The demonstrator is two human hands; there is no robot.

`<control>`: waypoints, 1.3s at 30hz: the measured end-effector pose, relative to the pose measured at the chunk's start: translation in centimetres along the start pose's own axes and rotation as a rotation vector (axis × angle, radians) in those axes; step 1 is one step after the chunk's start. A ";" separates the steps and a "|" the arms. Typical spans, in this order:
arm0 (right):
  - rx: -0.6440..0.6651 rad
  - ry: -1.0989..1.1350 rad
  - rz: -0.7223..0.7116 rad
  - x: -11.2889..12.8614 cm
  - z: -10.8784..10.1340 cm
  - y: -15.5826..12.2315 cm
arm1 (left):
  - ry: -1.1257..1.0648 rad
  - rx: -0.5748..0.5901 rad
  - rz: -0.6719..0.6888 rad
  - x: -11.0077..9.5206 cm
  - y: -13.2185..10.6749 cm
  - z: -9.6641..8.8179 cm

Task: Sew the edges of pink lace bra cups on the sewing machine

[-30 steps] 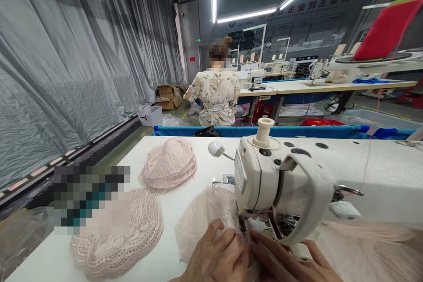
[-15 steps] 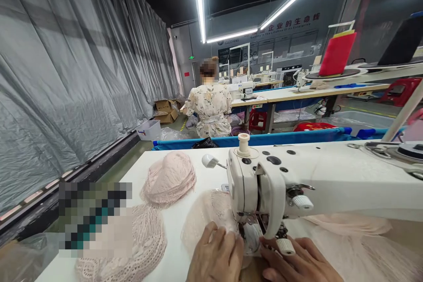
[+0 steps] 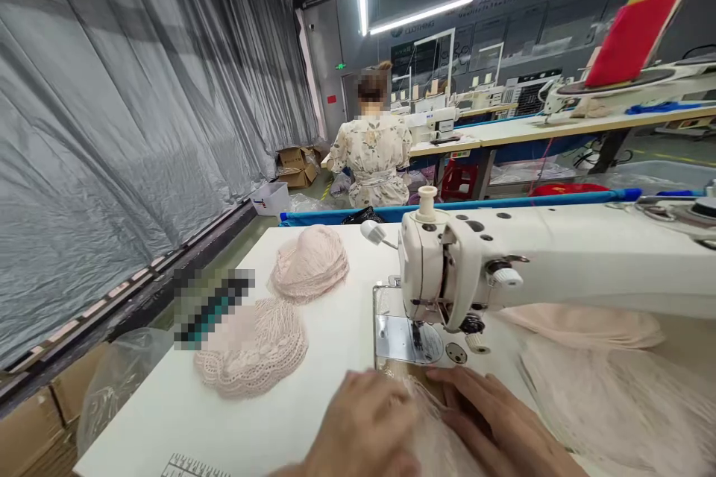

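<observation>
My left hand (image 3: pixel 363 425) and my right hand (image 3: pixel 492 414) rest together on a pale pink lace piece (image 3: pixel 430 425) at the near edge of the white table (image 3: pixel 335 335), just in front of the sewing machine's steel needle plate (image 3: pixel 400 339). Both hands lie curved over the lace with fingers pressed onto it. The white sewing machine (image 3: pixel 503 261) stands behind them; its needle area has no fabric under it.
Two stacks of pink lace pieces (image 3: pixel 310 264) (image 3: pixel 251 350) lie to the left on the table. More pink pieces (image 3: pixel 593 328) lie under the machine arm at right. A person in a floral top (image 3: pixel 374 153) stands beyond a blue bin edge (image 3: pixel 503 203). Grey plastic sheeting (image 3: pixel 128 112) hangs at left.
The lace piece has come out from under the needle toward me, and both hands have drawn back with it to the table's near edge. The needle plate is now bare.
</observation>
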State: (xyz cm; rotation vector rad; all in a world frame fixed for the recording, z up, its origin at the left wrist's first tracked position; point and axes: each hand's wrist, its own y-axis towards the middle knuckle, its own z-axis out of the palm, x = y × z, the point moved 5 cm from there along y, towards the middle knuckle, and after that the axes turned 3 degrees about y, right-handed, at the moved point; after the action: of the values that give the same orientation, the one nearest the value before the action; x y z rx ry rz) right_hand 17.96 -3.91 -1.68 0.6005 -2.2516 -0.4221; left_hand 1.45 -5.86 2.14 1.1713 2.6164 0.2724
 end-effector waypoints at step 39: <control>-0.040 -0.478 -0.512 1.5 -2.1 2.5 | 0.116 -0.053 0.112 3.1 5.6 1.4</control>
State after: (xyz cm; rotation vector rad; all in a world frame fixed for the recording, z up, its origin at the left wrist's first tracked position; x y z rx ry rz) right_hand 17.90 -2.86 1.80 1.1604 -2.5055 -0.9453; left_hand 3.79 0.23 1.84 1.3233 2.6277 0.4413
